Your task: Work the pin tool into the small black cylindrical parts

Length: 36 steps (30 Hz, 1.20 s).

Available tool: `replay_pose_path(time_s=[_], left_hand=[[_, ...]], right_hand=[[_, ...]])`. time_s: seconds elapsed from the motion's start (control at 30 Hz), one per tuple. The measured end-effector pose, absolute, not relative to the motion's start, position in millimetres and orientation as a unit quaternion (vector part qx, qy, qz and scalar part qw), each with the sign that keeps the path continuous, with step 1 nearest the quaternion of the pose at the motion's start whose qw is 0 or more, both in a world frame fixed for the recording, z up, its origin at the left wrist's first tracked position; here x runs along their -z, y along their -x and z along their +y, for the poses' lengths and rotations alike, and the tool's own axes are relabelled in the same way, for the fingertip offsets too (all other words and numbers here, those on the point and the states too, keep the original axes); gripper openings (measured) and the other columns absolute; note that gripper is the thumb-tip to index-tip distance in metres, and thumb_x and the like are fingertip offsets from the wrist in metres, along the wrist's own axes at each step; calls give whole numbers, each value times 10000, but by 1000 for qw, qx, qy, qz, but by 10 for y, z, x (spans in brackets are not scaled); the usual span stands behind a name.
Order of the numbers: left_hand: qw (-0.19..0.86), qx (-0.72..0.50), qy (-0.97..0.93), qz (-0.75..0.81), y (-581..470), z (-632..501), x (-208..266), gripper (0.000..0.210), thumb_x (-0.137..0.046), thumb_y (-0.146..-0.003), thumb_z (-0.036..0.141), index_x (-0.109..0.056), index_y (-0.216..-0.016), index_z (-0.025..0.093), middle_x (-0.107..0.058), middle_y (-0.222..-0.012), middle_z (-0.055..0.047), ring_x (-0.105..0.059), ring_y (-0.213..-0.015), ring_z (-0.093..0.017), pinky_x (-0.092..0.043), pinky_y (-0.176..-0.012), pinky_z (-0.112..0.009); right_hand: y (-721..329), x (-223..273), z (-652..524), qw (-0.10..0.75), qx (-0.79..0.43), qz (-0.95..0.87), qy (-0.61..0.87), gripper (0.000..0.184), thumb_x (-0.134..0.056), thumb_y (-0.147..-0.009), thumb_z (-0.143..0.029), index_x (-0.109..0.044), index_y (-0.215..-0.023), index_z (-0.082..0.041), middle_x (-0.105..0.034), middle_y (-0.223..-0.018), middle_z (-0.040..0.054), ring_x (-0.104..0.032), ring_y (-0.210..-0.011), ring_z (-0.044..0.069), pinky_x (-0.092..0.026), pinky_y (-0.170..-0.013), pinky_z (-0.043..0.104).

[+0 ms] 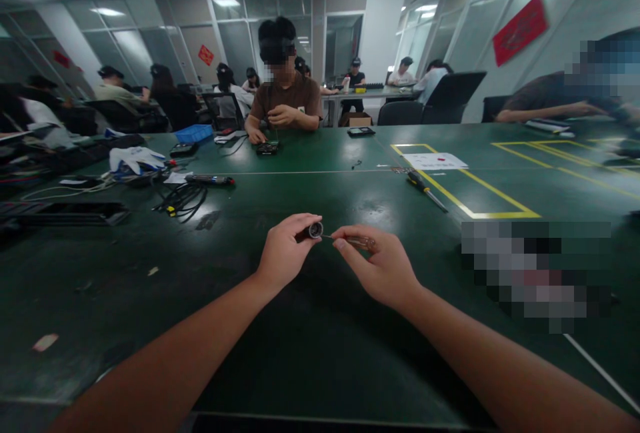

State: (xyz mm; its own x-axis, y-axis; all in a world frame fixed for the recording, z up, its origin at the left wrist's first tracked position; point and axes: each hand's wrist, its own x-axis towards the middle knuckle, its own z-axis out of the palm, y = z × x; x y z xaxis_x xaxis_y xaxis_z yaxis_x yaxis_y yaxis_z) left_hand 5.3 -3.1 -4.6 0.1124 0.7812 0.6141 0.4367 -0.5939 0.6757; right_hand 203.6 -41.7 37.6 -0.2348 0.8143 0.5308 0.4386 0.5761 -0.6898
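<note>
L hand (285,250) hides much of cylindrical part (315,230); R hand (381,263), pt of thin tool (361,242). Pixelated obj (530,273) at R: can't ID. Co-worker (545,94) far R blurred.

It was a workshop in an office-like room: a long green surface (320,360) bore yellow outlines (505,215), a screwdriver (425,188) at right and cables (187,201) at left; people (163,90) sat far off, before glass partitions (233,40).

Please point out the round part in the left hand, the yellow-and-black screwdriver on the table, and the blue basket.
Round part (315,229): head view, on its visible round end.
Screwdriver (421,184): head view, on its handle, near the shaft.
Blue basket (195,136): head view, on its front wall.
</note>
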Motion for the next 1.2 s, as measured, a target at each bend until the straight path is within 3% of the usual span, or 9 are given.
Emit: replay_pose_path(time_s=[0.87,1.2], left_hand=[[157,-517,-728,422,-57,-38,43,396,-767,-800,83,-758,-1152,264,-745,-1184,-42,-713,-1078,-208,-582,-1010,-410],[167,-512,-733,416,-58,-31,69,384,-741,-813,76,-763,-1144,269,-742,-1188,-47,-709,-1088,-212,-577,-1019,-428]], right_hand=[[-2049,-389,-437,472,-141,-768,409,125,-628,-924,-235,-749,-936,-208,-783,-868,31,-734,-747,181,-568,-742,299],[-2029,-410,-429,433,-158,-784,417,136,-612,-927,-236,-746,-947,-216,-784,-878,39,-736,-774,194,-568,-735,315]])
